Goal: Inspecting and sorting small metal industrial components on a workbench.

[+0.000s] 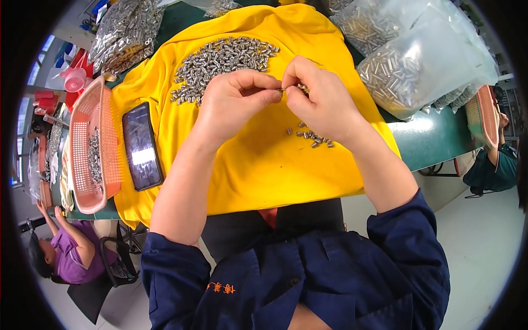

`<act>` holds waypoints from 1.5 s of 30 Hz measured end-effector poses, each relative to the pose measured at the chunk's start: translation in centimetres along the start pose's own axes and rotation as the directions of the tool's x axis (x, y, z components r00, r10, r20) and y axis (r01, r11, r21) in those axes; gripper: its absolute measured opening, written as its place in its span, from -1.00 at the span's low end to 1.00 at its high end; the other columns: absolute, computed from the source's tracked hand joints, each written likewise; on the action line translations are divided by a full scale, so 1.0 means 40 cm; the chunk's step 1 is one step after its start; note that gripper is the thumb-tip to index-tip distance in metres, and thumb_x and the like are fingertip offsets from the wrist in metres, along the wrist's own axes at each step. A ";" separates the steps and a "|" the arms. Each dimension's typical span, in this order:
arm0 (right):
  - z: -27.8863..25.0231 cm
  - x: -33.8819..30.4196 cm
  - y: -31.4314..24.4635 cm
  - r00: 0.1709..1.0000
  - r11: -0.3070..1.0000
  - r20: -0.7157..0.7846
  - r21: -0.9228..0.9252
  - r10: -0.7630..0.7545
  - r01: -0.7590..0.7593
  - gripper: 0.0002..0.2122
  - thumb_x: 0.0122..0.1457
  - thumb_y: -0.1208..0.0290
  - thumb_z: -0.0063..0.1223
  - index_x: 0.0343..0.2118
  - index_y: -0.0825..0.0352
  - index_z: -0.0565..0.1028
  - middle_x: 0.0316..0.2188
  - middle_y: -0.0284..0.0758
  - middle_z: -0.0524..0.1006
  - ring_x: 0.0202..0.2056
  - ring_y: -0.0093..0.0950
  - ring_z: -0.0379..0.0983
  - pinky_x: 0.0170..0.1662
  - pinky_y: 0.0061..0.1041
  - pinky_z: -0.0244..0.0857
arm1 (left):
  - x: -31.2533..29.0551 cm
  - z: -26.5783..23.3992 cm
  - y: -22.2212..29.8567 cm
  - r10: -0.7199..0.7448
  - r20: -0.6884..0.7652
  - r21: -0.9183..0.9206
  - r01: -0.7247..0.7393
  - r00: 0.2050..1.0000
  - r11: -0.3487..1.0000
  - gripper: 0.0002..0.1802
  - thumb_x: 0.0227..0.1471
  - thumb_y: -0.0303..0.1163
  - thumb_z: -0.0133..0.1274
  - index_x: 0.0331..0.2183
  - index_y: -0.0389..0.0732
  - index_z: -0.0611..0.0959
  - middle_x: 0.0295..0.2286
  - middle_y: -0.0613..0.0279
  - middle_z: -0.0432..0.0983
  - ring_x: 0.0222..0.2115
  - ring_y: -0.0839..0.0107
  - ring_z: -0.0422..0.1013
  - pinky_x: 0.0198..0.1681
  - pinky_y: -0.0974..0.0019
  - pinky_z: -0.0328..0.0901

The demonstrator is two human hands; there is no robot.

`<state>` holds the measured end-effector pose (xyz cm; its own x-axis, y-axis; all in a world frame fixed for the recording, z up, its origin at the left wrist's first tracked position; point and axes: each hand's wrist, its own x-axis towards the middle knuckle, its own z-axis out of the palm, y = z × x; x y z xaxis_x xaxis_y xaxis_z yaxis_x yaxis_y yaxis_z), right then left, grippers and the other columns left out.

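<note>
My left hand [234, 104] and my right hand [319, 99] meet over a yellow cloth [258, 170] spread on the table. Thumb and forefinger of each are pinched together, tip to tip, around a tiny dark piece between them, too small to name. More small metal pieces show by the curled fingers of my right hand. Behind my left hand lies a broad pile of small silvery metal cylinders [220, 63]. A smaller group of the same cylinders [316, 138] sits on the cloth below my right hand.
Left of the cloth's middle lies a black phone [142, 147], beside a pink plastic basket [81, 159] with metal parts inside. Clear bags of metal parts [393, 74] stand at the right, another bag [124, 38] at the back left. One person [74, 250] sits at the left, another [495, 168] at the right.
</note>
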<state>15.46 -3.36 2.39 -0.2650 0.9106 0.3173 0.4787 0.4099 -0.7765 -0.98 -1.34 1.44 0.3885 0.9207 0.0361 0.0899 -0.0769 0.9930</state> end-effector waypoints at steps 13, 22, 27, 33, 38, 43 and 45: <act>-0.005 0.007 0.014 0.995 0.989 -0.048 0.129 0.084 -0.077 -0.96 -0.06 0.56 -0.18 -0.50 0.36 0.28 -0.64 -0.46 0.26 -0.60 -0.71 0.11 -0.55 -0.72 0.04 | 0.013 -0.017 -0.024 0.011 -0.035 0.089 -0.008 0.999 0.996 -0.80 -0.14 -0.52 -0.04 -0.35 -0.32 0.51 -0.49 0.27 0.46 -0.47 0.60 0.37 -0.34 0.57 0.25; -0.010 0.008 0.009 0.995 0.968 -0.069 0.243 0.076 -0.057 -0.94 -0.13 0.52 -0.16 -0.54 0.37 0.31 -0.70 -0.35 0.31 -0.66 -0.58 0.19 -0.57 -0.61 0.11 | 0.012 -0.020 -0.014 -0.166 0.073 -0.423 0.181 0.983 0.888 -0.82 -0.11 -0.53 -0.01 -0.34 -0.29 0.50 -0.46 0.27 0.43 -0.44 0.56 0.35 -0.37 0.55 0.26; -0.013 0.008 0.004 0.995 0.956 -0.042 0.285 0.086 -0.070 -0.94 -0.11 0.52 -0.17 -0.53 0.36 0.31 -0.69 -0.39 0.31 -0.65 -0.63 0.17 -0.58 -0.64 0.10 | 0.008 -0.009 -0.012 -0.137 0.128 -0.554 0.185 0.982 0.812 -0.84 -0.10 -0.54 -0.02 -0.36 -0.30 0.49 -0.45 0.23 0.44 -0.45 0.47 0.39 -0.33 0.46 0.32; -0.018 0.005 -0.003 0.992 0.945 0.044 0.302 0.116 -0.124 -0.96 -0.05 0.58 -0.19 -0.49 0.33 0.28 -0.60 -0.52 0.23 -0.58 -0.76 0.07 -0.54 -0.77 0.00 | 0.009 -0.008 -0.020 -0.086 0.121 -0.566 0.140 0.989 0.812 -0.83 -0.11 -0.56 -0.02 -0.35 -0.31 0.49 -0.45 0.19 0.44 -0.44 0.44 0.41 -0.32 0.44 0.33; -0.012 0.008 -0.001 0.996 0.954 -0.018 0.289 0.089 -0.080 -0.94 -0.11 0.53 -0.18 -0.53 0.37 0.30 -0.67 -0.39 0.32 -0.63 -0.63 0.19 -0.56 -0.64 0.12 | 0.009 -0.005 -0.023 -0.082 0.108 -0.543 0.128 0.991 0.830 -0.83 -0.11 -0.56 -0.01 -0.35 -0.32 0.48 -0.45 0.17 0.45 -0.44 0.44 0.41 -0.32 0.45 0.33; -0.012 0.003 -0.005 0.998 0.989 -0.068 0.146 -0.010 0.020 -0.94 -0.11 0.52 -0.17 -0.52 0.37 0.30 -0.66 -0.28 0.36 -0.61 -0.47 0.29 -0.53 -0.55 0.17 | 0.008 0.002 -0.018 -0.068 0.112 -0.542 0.118 0.991 0.832 -0.85 -0.12 -0.56 0.00 -0.38 -0.33 0.50 -0.46 0.18 0.46 -0.45 0.45 0.42 -0.32 0.46 0.33; -0.010 0.001 -0.011 0.998 0.996 -0.056 0.090 0.006 -0.001 -0.94 -0.11 0.52 -0.17 -0.52 0.36 0.30 -0.66 -0.25 0.36 -0.60 -0.40 0.31 -0.52 -0.51 0.18 | 0.007 0.007 -0.015 -0.039 0.020 -0.352 0.043 0.999 0.935 -0.88 -0.13 -0.57 0.01 -0.41 -0.34 0.51 -0.48 0.19 0.46 -0.46 0.47 0.41 -0.33 0.48 0.32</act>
<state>15.58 -3.50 2.97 -0.2145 0.9146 0.3429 0.4012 0.4026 -0.8228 -0.67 -1.15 0.83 0.4030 0.9152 -0.0048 -0.2220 0.1028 0.9696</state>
